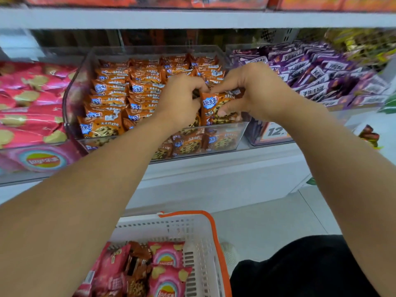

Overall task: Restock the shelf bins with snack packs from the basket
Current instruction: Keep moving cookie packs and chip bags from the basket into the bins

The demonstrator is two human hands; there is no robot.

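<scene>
- White shelf boards [214,168] run across the view, with a pale tiled floor [278,221] below; the upper shelf [192,18] is cut off at the top edge, so only blurred orange packaging shows above it.
- A clear plastic bin [225,133] with rounded corners sits on the middle shelf, packed with rows of glossy orange cookie packs [111,99] standing on edge.
- The left hand [182,101] and the right hand [255,91] meet over the front right part of that bin.
- The right hand's fingers [227,109] curl round one upright orange snack pack [214,108], thumb on its face, holding it just inside the bin's front wall.
- The left hand's fingers are curled and face away from the camera; what they grip is hidden behind the knuckles, so it cannot be told.
- To the left lie shiny pink chip bags [32,108], partly cut off by the frame edge.
- To the right, a second clear bin holds purple packs [317,78], their print blurred; its price label [276,130] is half hidden by the right forearm.
- Below, a white slotted plastic basket [201,243] with an orange handle stands on the floor, holding pink bags and brown packs; the left forearm covers its left side.
- Dark clothing [300,269] fills the lower right corner.
</scene>
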